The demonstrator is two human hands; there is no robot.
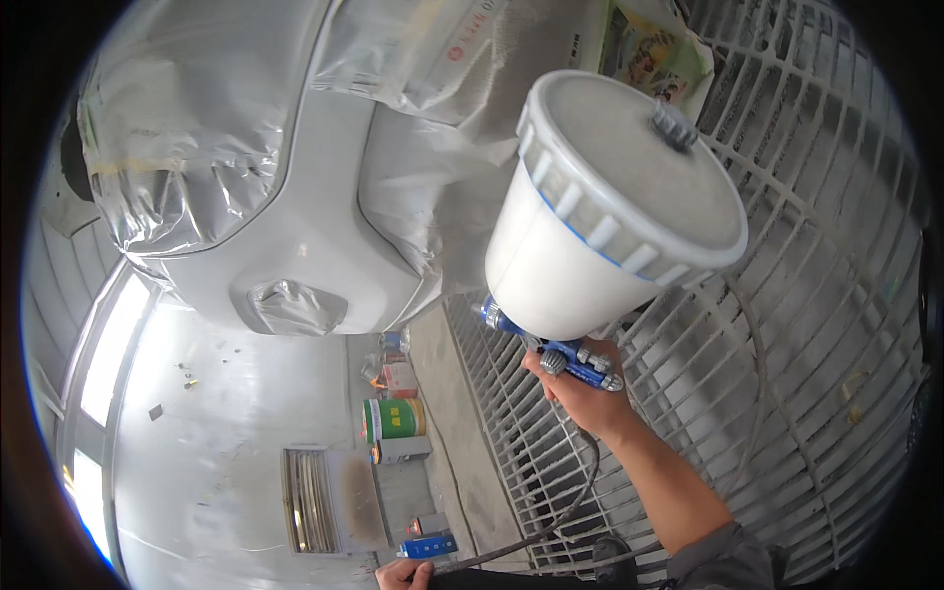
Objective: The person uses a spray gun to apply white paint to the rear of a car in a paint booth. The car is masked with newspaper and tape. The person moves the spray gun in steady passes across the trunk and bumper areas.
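My right hand (590, 398) is closed round a blue and silver spray gun (580, 366). On top of the gun sits a large white paint cup (560, 265) with a ribbed lid (629, 167), tilted and hiding part of the gun. A dark air hose (580, 501) runs from near the right hand to my left hand (403, 573), which grips it at the lower edge. Left of the gun, apart from its nozzle, is a light grey vehicle body panel (329, 197). Shiny masking film (187, 138) covers the areas around it.
A metal floor grating (806, 295) spreads along the right, with a dark shoe (615, 560) on it. Beside a concrete strip (447, 413) stand a green can (395, 419), a blue box (428, 547) and other containers. A louvred vent (310, 501) sits in the pale wall (226, 413).
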